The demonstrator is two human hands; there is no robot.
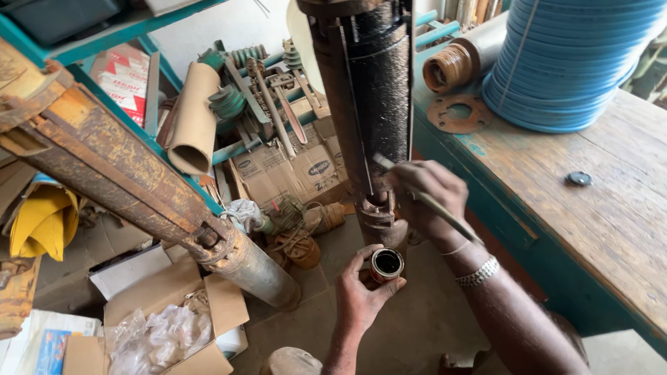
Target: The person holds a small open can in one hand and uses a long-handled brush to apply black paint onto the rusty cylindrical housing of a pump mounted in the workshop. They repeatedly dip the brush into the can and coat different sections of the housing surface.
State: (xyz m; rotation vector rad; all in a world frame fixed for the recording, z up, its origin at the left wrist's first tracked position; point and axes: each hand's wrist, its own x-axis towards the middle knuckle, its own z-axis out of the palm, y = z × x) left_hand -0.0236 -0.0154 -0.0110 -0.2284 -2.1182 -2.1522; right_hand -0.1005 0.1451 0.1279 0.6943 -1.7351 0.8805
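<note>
Brush on the pump body, little tin held right below

Right hand (425, 187) fingers pinched shut around a thin brush (424, 198), tip touching the dark cylinder (379, 97). Left hand (361, 292) fingers curl around a small round tin (386, 264), left of the counter (611, 208) edge.

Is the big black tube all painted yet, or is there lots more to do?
Much of the tall tube already looks black and wet-coated. In hand: the right hand holds a brush against the tube's lower part, while the left hand holds a small tin of dark liquid. Left: the rusty-brown bottom end looks uncoated, and the tube's back side can't be seen.
</note>
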